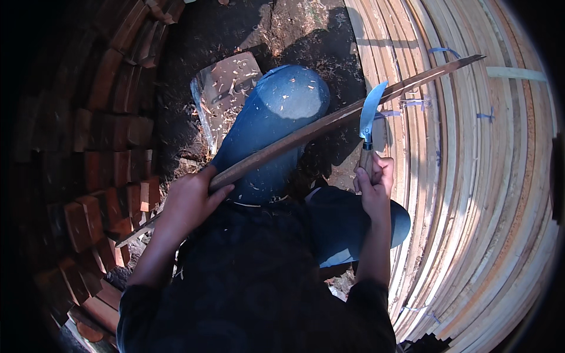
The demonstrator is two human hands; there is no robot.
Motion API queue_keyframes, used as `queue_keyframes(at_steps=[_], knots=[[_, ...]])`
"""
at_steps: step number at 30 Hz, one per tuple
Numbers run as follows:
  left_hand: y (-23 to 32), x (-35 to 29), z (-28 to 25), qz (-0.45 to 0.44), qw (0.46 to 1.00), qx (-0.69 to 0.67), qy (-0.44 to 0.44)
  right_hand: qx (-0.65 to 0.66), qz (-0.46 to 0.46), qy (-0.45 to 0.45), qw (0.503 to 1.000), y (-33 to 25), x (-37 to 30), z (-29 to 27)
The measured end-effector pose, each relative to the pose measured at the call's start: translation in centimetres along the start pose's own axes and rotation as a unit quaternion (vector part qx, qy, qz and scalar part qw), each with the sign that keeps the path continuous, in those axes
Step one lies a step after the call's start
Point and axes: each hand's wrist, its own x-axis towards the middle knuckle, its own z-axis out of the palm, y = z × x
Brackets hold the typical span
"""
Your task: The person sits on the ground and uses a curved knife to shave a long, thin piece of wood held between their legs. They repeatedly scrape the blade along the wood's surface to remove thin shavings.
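Note:
A long, narrow wooden strip point(306, 133) runs slantwise over my raised knee, from low on the left to far on the right. My left hand point(191, 197) is wrapped round its lower part, beside my thigh. In my right hand point(375, 179) is a curved knife point(369, 115), gripped by its short wooden handle. The blade points up and away from me, its tip bending to the right. In this view the blade overlaps the strip; whether they touch I cannot tell. Pale shavings point(285, 97) are scattered on my jeans.
Long pale wooden strips point(471, 194), tied in bundles with bluish bands, fill the right side. Stacked brown wood pieces point(118, 170) rise along the left. A flat board point(232, 76) strewn with shavings lies on the dark ground beyond my knee.

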Motion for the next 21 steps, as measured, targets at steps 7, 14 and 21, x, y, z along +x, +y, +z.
queue_keyframes(at_steps=[7, 14, 21], knots=[[0.3, 0.1, -0.1, 0.009, 1.000, 0.001, -0.002, 0.052, -0.048, 0.025, 0.997, -0.1, 0.0, -0.7], [0.2, 0.0, -0.3, 0.007, 1.000, 0.000, -0.008, 0.111, -0.016, 0.012, 0.994, -0.1, 0.1, -0.5], [0.2, 0.1, -0.2, 0.008, 1.000, 0.001, -0.009, 0.150, -0.077, 0.099, 0.981, -1.0, 1.2, -0.3]])
